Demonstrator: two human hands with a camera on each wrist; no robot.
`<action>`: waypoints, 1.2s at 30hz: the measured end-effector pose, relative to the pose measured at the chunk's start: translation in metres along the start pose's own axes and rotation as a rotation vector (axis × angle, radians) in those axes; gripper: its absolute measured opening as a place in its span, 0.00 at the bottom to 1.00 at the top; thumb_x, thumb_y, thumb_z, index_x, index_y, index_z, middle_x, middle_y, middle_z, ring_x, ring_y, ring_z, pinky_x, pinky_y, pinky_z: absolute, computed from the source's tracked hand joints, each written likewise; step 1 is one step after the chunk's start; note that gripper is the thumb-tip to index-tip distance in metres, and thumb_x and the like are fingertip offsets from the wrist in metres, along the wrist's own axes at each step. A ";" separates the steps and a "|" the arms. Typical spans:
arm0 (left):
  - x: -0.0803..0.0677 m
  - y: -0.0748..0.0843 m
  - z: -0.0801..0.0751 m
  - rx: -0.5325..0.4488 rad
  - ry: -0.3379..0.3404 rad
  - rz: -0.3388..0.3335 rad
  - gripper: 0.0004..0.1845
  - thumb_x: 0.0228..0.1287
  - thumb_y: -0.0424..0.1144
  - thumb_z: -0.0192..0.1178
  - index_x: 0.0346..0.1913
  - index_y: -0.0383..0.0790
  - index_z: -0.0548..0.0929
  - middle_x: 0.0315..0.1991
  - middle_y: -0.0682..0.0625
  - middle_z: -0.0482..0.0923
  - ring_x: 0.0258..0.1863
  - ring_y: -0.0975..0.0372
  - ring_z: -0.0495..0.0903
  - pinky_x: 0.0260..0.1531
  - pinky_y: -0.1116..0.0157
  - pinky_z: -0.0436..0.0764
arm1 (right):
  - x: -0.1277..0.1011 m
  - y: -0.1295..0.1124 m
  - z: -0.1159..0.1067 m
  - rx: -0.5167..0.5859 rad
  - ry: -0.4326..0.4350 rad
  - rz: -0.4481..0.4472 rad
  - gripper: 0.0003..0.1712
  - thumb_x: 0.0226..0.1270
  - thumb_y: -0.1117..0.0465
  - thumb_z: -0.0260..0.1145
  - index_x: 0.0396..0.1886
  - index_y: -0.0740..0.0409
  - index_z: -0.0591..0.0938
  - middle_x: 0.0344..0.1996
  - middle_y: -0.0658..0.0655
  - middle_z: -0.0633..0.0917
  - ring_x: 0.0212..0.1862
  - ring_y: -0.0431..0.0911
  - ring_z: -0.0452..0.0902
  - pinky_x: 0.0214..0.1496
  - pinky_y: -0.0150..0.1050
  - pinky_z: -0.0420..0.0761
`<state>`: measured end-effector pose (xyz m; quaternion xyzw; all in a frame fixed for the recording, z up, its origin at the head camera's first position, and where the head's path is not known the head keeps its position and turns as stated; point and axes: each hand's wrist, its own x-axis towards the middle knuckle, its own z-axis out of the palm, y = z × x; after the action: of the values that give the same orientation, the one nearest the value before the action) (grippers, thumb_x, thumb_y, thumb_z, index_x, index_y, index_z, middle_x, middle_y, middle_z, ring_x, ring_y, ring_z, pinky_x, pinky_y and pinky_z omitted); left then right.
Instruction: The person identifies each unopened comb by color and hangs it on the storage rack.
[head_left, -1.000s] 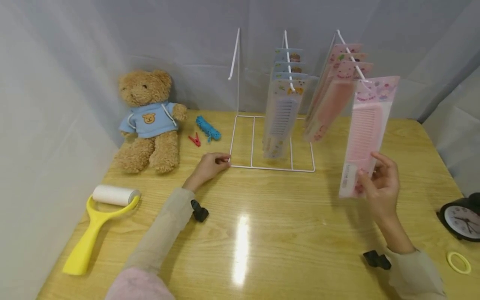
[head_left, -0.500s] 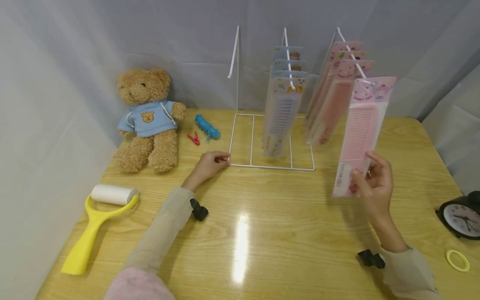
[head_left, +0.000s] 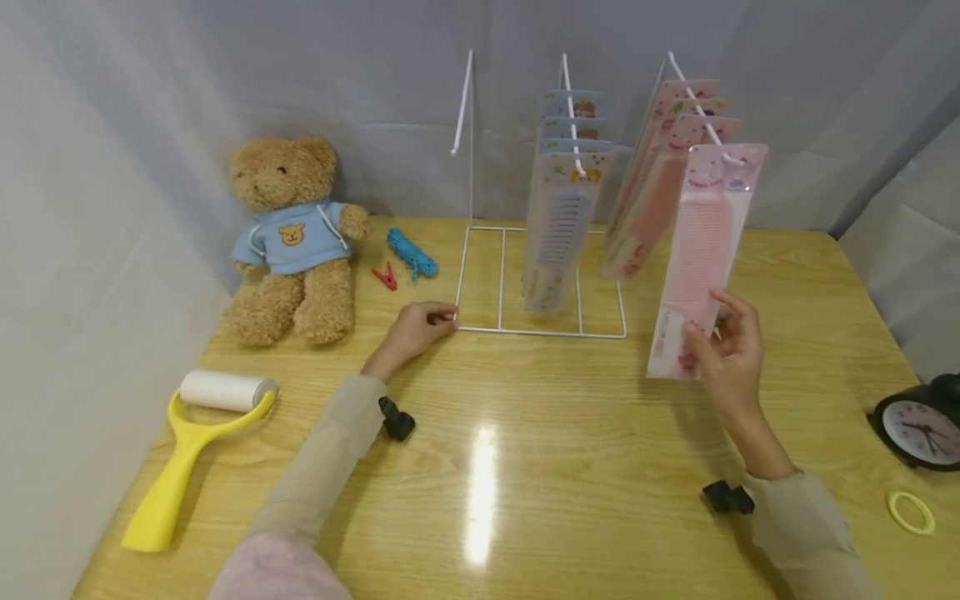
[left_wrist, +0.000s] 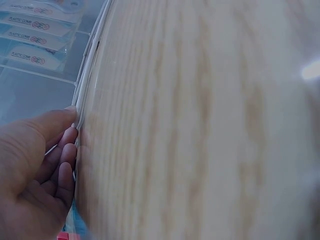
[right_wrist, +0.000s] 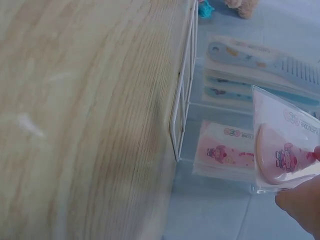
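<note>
A white wire rack [head_left: 542,332] stands at the back of the wooden table [head_left: 570,483], with three slanted pegs. Blue packaged combs [head_left: 561,225] hang on the middle peg, pink packaged combs [head_left: 651,183] on the right peg. My right hand [head_left: 723,350] pinches the lower end of the front pink comb pack [head_left: 697,258], whose top sits at the tip of the right peg. In the right wrist view the same pack [right_wrist: 285,155] is held by my fingertips [right_wrist: 300,205]. My left hand [head_left: 420,327] grips the rack base's front left corner; its fingers [left_wrist: 67,150] press on the wire [left_wrist: 87,85].
A teddy bear [head_left: 294,242] in a blue hoodie sits at the back left, with a red clothes peg [head_left: 386,276] and a blue cord bundle [head_left: 411,254] beside it. A yellow lint roller [head_left: 197,446] lies front left. A black alarm clock [head_left: 917,425] and yellow ring [head_left: 911,511] are at the right edge.
My right hand has moved the pink comb pack left and back, bringing its top onto the right peg's tip. The left hand has stayed on the rack's corner.
</note>
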<state>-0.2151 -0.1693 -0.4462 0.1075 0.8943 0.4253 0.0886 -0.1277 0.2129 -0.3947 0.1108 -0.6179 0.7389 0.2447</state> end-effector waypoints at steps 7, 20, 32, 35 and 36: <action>0.000 -0.001 0.000 -0.010 -0.003 0.000 0.19 0.66 0.36 0.60 0.57 0.30 0.78 0.46 0.37 0.82 0.44 0.51 0.81 0.47 0.57 0.79 | 0.009 0.008 0.001 -0.020 -0.016 0.009 0.28 0.58 0.84 0.55 0.56 0.61 0.73 0.38 0.52 0.78 0.38 0.40 0.72 0.37 0.23 0.75; -0.001 0.001 0.000 -0.014 0.008 0.009 0.19 0.65 0.35 0.60 0.57 0.29 0.78 0.46 0.36 0.82 0.43 0.50 0.81 0.47 0.56 0.79 | 0.033 0.026 0.003 -0.113 -0.032 0.004 0.23 0.58 0.83 0.56 0.53 0.65 0.72 0.34 0.48 0.77 0.35 0.38 0.72 0.32 0.23 0.73; -0.002 0.002 0.000 -0.023 -0.003 -0.007 0.19 0.66 0.35 0.60 0.57 0.30 0.78 0.46 0.37 0.82 0.44 0.51 0.80 0.47 0.57 0.79 | 0.048 0.042 0.000 -0.092 -0.083 0.016 0.17 0.59 0.83 0.59 0.42 0.62 0.74 0.33 0.49 0.78 0.35 0.38 0.76 0.37 0.25 0.77; -0.001 0.001 0.000 -0.021 -0.001 -0.009 0.19 0.66 0.35 0.60 0.57 0.30 0.79 0.46 0.37 0.82 0.44 0.51 0.80 0.46 0.57 0.79 | 0.049 0.045 -0.001 -0.124 -0.081 0.045 0.16 0.59 0.82 0.60 0.41 0.63 0.74 0.32 0.49 0.79 0.35 0.38 0.77 0.36 0.25 0.78; -0.001 0.001 0.000 -0.020 0.000 -0.009 0.19 0.66 0.35 0.60 0.56 0.30 0.79 0.46 0.37 0.82 0.43 0.51 0.81 0.46 0.57 0.79 | 0.050 0.045 -0.001 -0.136 -0.079 0.060 0.16 0.59 0.82 0.60 0.41 0.62 0.74 0.31 0.49 0.79 0.35 0.38 0.77 0.36 0.25 0.78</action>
<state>-0.2138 -0.1687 -0.4455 0.1023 0.8904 0.4339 0.0917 -0.1926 0.2199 -0.4110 0.1044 -0.6789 0.6973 0.2051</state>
